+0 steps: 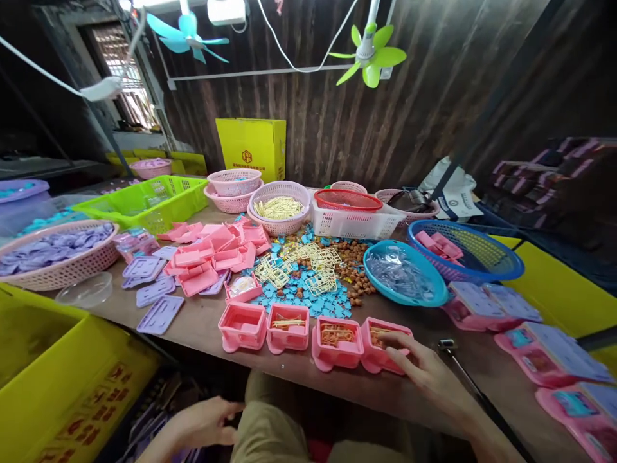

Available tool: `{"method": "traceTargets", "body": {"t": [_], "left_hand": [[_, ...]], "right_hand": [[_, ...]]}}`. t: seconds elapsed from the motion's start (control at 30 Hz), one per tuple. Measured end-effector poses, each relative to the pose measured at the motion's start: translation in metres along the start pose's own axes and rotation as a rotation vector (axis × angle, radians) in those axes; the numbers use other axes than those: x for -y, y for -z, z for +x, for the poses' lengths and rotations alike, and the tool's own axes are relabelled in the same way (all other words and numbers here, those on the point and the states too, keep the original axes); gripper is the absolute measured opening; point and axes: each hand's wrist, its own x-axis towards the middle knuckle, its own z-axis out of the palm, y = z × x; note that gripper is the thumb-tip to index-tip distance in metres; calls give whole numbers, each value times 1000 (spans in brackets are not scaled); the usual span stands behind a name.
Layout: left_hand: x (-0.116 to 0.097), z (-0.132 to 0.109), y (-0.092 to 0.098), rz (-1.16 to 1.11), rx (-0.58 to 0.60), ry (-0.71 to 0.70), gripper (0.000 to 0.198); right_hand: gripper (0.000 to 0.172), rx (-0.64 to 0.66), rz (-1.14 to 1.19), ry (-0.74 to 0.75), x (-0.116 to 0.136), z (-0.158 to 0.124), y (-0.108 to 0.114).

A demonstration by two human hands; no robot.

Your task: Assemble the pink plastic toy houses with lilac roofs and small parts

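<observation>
Four small pink boxes stand in a row along the table's front edge. My right hand (427, 370) is at the rightmost pink box (388, 366), its fingers over the rim and its thumb by the front wall. Orange and cream pieces lie inside that box and the pink box (337, 354) left of it. Another pink box (288, 337) holds cream sticks, while the leftmost pink box (242, 334) shows a bare pink inside. Below the table edge, beside my knee, my left hand (207, 421) is open, with nothing visible in it.
Loose blue pieces (332, 299), cream frames (322, 263) and brown pieces (359, 276) cover mid-table. Pink trays (216, 251) and purple panels (160, 315) lie left. A blue bowl (434, 292), a screwdriver-like tool (475, 386) and lidded pink boxes (554, 360) sit right. Yellow cartons (62, 379) flank.
</observation>
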Motion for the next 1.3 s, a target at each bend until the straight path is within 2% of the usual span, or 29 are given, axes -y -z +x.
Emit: {"method": "traceTargets", "body": {"t": [0.03,0.1,0.13,0.17,0.23,0.27,0.3,0.37,0.43,0.5,0.57,0.63,0.73,0.83,0.9,1.0,1.1,1.2,1.3], "left_hand": [[-21,-1,22,-64,58,-88,50],[-62,2,60,-192,26,-285,54],[-79,7,74,-244,-60,-351,52],[-93,14,85,-251,-194,-384,48],[-109,35,93,-102,-448,-403,47],[-112,48,92,24,-513,-392,52],[-113,62,89,156,-526,-370,61],[-110,87,79,365,-444,-305,81],[-105,104,71,459,-357,-253,88],[-100,110,70,468,-314,-273,90],[-98,109,80,431,-311,-362,90],[-97,106,101,389,-379,-440,80],[-102,113,142,361,-522,-422,56],[-113,139,173,409,-504,-307,43],[-123,163,182,455,-450,-264,40],[-140,202,179,493,-399,-249,41],[-151,234,167,531,-359,-222,54],[-153,252,160,570,-327,-214,65],[-148,256,161,602,-320,-238,69]], "right_hand": [[42,-19,-28,16,-1,3,-2],[39,-35,-74,52,-1,11,-1],[38,-33,-91,70,0,17,0],[35,-28,-110,91,1,25,1],[30,-9,-197,136,4,45,1],[28,14,-279,160,4,57,-1],[27,47,-371,180,5,70,-4],[29,130,-540,207,5,96,-15],[34,197,-636,211,4,122,-27],[40,223,-701,185,1,146,-37],[37,210,-785,126,-5,170,-42],[28,175,-858,55,-12,191,-42],[26,166,-919,2,-22,216,-41],[30,203,-940,24,-26,230,-43],[32,218,-950,37,-26,234,-46],[30,206,-957,39,-25,236,-54],[30,203,-942,55,-24,235,-61],[28,236,-916,89,-24,238,-59],[27,216,-903,102,-27,250,-45]]}}
